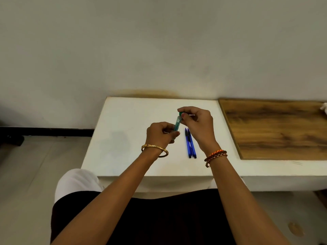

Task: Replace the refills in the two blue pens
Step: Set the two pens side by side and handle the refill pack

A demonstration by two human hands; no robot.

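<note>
nearest the camera are the person's dark lap and two bare forearms, which reach forward over the near edge of the white table [123,156]. a gold bangle [154,149] circles the left wrist, and braided orange-and-brown threads [215,155] circle the right wrist.

just past the table's near edge, the two blue pens [190,145] lie side by side, touching, with their dark tips pointing toward the far edge. they sit between the two wrists, nearer the right one, and neither hand touches them.

above the table's middle, the left hand [160,134] curls its fingers round the lower part of a clear teal tube [177,123], which tilts up and to the right. the right hand [196,121] pinches the tube's upper end at a green cap [181,113], thumb and fingers closed on it. the fingers hide much of the tube, so its contents cannot be made out.

to the right of the white table, flush against its side, lies a wooden board [276,128]; something small and white shows at the board's far right edge, cut off by the frame. beyond the table's far edge rises a plain pale wall, and left of the table is a grey floor with a dark skirting strip.
</note>
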